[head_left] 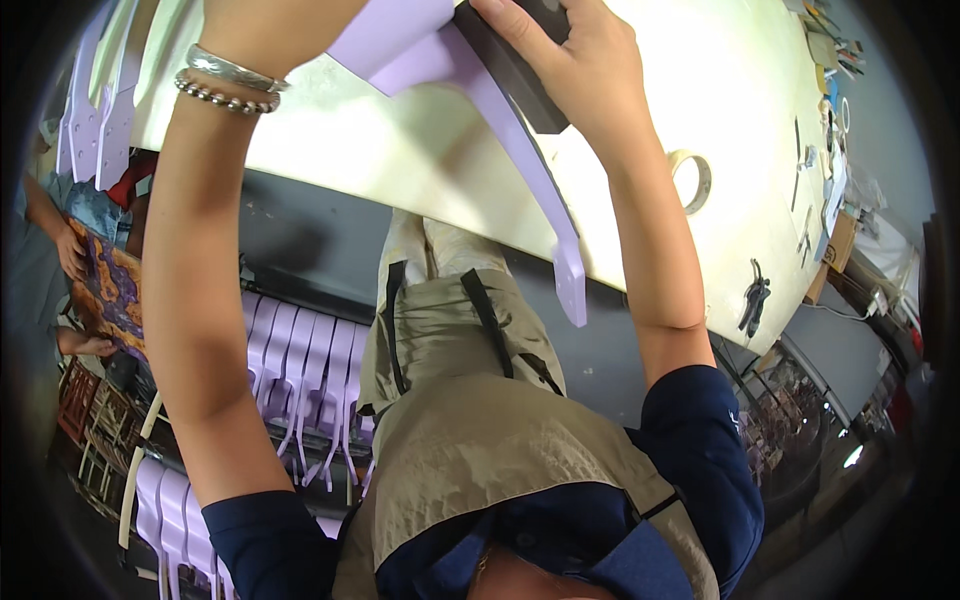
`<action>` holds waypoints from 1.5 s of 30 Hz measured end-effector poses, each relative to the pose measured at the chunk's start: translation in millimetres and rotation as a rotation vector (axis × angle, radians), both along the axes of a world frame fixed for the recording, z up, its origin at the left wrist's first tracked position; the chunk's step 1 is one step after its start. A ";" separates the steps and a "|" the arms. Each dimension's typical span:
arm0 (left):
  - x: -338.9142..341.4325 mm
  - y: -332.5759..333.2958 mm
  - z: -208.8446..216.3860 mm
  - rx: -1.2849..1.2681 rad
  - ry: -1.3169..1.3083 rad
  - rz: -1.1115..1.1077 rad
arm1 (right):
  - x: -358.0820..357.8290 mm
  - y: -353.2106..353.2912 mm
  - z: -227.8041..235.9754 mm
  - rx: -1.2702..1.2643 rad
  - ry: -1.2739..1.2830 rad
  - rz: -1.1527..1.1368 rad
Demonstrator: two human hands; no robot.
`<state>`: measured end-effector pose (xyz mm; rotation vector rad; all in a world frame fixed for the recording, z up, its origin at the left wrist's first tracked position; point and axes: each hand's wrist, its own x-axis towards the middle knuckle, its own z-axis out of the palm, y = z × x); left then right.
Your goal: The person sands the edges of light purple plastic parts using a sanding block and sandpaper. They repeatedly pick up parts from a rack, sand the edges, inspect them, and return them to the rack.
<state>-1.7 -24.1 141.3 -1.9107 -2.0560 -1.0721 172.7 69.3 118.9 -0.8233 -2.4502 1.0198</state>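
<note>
A lilac painted part point(500, 130) lies on the pale table, wide at the top and narrowing into a long arm. Its drilled, flattened end juts past the near table edge. My right hand point(590, 65) is closed round a dark grey rectangular block point(515, 75), thumb on top, with the block lying along the lilac arm's edge. At the upper left, my left hand point(285, 25) is cut off by the picture's top edge, beside the wide end of the part. Its fingers are out of sight.
A tape roll point(690, 182) and black pliers-like tool point(755, 297) lie on the table point(740, 120). More lilac parts point(300, 350) hang on a rack below left; others point(100, 125) stand at upper left. Another person's hands hold a patterned panel point(115, 285).
</note>
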 end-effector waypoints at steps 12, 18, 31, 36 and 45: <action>13.0 -0.6 20.5 -0.072 0.053 0.047 | 98.3 81.6 -4.1 0.367 -0.148 -0.178; 18.5 12.1 -6.6 0.015 0.308 0.127 | 102.1 -10.0 -44.0 -0.304 -0.223 0.210; 186.5 -70.4 -7.4 0.043 0.462 0.369 | 93.0 7.5 65.1 -1.235 -0.596 0.697; 173.0 -136.0 -14.4 -0.251 0.357 0.656 | 19.7 -25.9 54.7 -1.250 -0.640 1.153; 275.7 -350.6 52.5 0.196 -0.467 1.672 | -16.7 -136.8 -8.4 -1.362 -0.703 1.217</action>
